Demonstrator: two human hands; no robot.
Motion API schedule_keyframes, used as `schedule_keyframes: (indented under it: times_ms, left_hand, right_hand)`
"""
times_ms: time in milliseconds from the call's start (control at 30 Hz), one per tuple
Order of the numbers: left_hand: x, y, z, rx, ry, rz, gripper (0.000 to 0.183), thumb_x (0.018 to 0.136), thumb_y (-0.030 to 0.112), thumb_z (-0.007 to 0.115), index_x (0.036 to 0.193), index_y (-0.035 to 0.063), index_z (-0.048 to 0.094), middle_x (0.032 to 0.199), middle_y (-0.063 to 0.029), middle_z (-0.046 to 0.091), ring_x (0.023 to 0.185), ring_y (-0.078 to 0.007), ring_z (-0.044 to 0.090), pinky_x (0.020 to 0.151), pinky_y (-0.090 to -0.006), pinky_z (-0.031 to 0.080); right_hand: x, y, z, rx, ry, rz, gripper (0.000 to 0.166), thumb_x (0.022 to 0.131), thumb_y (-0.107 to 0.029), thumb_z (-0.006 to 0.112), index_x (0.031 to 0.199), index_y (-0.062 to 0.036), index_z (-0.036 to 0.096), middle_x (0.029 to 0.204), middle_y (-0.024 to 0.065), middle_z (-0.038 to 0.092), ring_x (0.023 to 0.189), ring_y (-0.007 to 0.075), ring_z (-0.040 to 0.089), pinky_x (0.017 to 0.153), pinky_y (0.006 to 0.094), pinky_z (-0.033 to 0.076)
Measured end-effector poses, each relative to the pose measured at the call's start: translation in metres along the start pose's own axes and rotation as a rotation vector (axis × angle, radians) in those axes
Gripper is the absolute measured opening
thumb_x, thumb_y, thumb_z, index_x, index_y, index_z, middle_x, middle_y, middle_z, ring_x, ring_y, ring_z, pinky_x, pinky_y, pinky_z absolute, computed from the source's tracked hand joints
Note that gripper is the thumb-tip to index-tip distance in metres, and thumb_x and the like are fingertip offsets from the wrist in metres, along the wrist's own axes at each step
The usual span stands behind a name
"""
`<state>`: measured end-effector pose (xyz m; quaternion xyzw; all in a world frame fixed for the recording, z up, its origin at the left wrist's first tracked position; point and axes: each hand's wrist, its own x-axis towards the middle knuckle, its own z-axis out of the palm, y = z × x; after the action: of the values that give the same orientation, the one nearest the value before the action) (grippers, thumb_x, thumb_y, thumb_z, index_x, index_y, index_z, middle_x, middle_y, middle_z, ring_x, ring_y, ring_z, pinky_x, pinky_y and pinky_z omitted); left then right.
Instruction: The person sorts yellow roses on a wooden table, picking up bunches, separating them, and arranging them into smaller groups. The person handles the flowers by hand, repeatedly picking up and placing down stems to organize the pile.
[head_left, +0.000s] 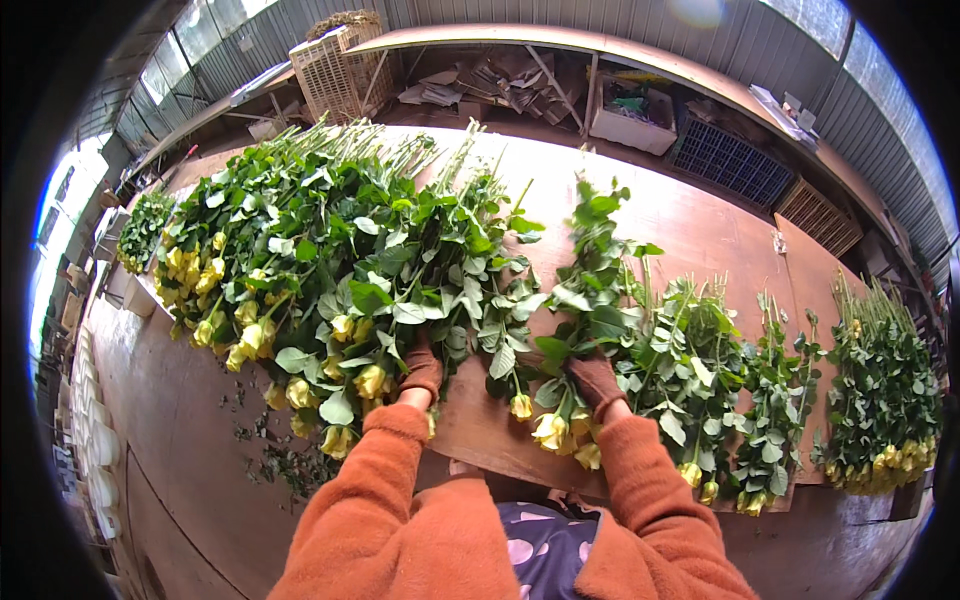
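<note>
Long-stemmed yellow roses lie across a wooden table (675, 225), blooms towards me and cut stems pointing away. My left hand (422, 369), in a brown glove, reaches among the leaves at the right side of a large heap of roses (337, 225); its fingers are hidden by foliage. My right hand (595, 381), gloved alike, is at a smaller bunch of roses (592, 292), just above its yellow blooms (551, 431); leaves cover its fingertips. Between the hands a single rose (520, 406) hangs near the table's front edge.
Smaller rose bunches (697, 352) lie to the right, with a dense bundle (885, 375) at the far right. Fallen leaves (289, 461) litter the floor at left, near white buckets (101, 442). Behind the table stand a shelf (480, 34), a blue crate (731, 157) and a foam box (634, 124).
</note>
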<state>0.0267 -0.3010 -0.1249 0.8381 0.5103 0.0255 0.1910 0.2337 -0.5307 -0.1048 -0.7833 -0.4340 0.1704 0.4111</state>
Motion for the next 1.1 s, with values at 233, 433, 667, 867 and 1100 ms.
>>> schedule_keyframes:
  times_ms: [233,433,667,867,1100]
  left_hand:
    - [0.022,-0.056,-0.074,-0.091,0.01,0.03,0.057,0.074,0.013,0.046,0.127,0.0165,0.025,0.116,-0.0228,0.042,0.104,-0.0391,0.043,0.084,-0.0443,0.037]
    - [0.065,-0.082,-0.111,0.07,-0.14,0.03,0.048,0.077,0.033,0.047,0.117,0.0075,0.038,0.113,-0.0225,0.045,0.101,-0.0411,0.044,0.085,-0.0436,0.037]
    - [0.063,-0.073,-0.082,0.504,-0.463,0.431,0.039,0.081,0.018,0.037,0.118,0.0089,0.039,0.1,-0.0243,0.053,0.09,-0.0369,0.053,0.075,-0.045,0.043]
    - [0.07,-0.081,-0.051,0.381,-0.43,0.373,0.039,0.081,0.016,0.034,0.12,0.011,0.038,0.099,-0.023,0.054,0.086,-0.0369,0.055,0.07,-0.0466,0.045]
    - [-0.003,-0.019,-0.075,-0.351,-0.136,0.577,0.04,0.085,0.029,0.045,0.117,0.0058,0.039,0.114,-0.0195,0.042,0.093,-0.0329,0.051,0.081,-0.035,0.041]
  right_hand:
    - [0.046,-0.081,0.153,-0.225,-0.469,0.094,0.032,0.08,-0.03,0.039,0.098,-0.0109,0.058,0.097,0.0149,0.057,0.09,0.0318,0.055,0.079,0.0404,0.042]
    - [0.091,-0.165,0.205,-0.215,-0.639,-0.268,0.024,0.078,-0.019,0.041,0.091,-0.0037,0.055,0.093,0.0219,0.053,0.085,0.0327,0.054,0.072,0.0376,0.043]
    - [0.028,-0.111,0.075,0.787,0.155,0.39,0.03,0.077,-0.006,0.049,0.107,-0.0057,0.046,0.09,0.0039,0.054,0.08,0.0115,0.049,0.07,0.0271,0.042]
    - [-0.025,-0.094,0.027,0.447,0.243,0.331,0.035,0.069,-0.009,0.051,0.103,-0.0016,0.049,0.094,0.0148,0.057,0.089,0.0269,0.054,0.077,0.0314,0.04]
    - [-0.026,-0.088,0.025,-0.466,-0.14,0.64,0.056,0.077,-0.038,0.05,0.118,-0.0014,0.037,0.105,0.0212,0.047,0.098,0.0311,0.048,0.089,0.0403,0.033]
